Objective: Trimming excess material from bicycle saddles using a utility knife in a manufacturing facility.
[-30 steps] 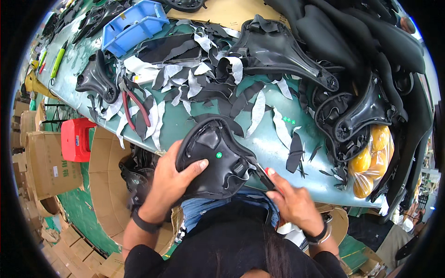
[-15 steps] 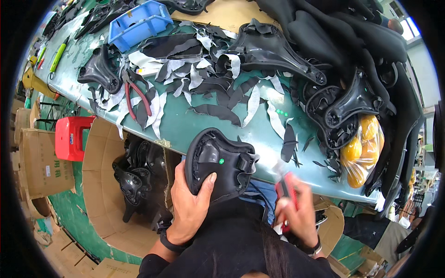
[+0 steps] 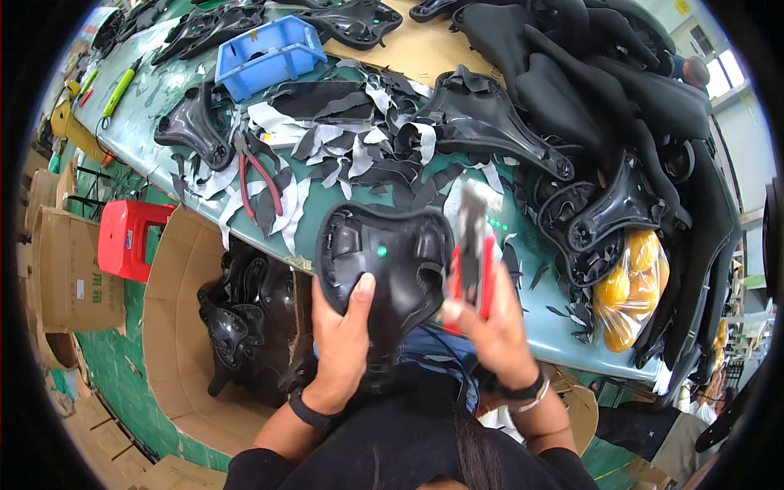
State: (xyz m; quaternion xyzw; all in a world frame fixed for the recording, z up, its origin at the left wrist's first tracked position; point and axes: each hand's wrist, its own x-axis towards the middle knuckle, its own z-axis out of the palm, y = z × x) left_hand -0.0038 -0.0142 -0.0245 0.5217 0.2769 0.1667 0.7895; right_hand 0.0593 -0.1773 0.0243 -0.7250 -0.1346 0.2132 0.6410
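My left hand [image 3: 341, 347] grips a black bicycle saddle [image 3: 384, 261] by its left edge, thumb pressed on its hollow underside, which has a small green sticker. The saddle is held up in front of the table edge. Close beside its right rim, my right hand [image 3: 490, 331] is closed around a red-handled tool [image 3: 474, 253] with a grey metal head pointing up. Motion blurs the tool, so its exact kind cannot be made out. Black and grey fabric scraps [image 3: 359, 155] lie on the table beyond, along with red-handled pliers [image 3: 257, 180].
A blue bin [image 3: 273, 65] stands on the green table [image 3: 563, 343]. More saddles [image 3: 555, 90] pile up at the right, near a plastic bag of yellow round things [image 3: 633, 286]. Below left, a cardboard box [image 3: 184, 359] holds black saddle parts; a red stool [image 3: 126, 241] stands beyond it.
The saddle has turned, so its hollow underside faces me more fully. My right hand has lifted the red-handled tool up and left to the saddle's right rim. The whole view has shifted slightly.
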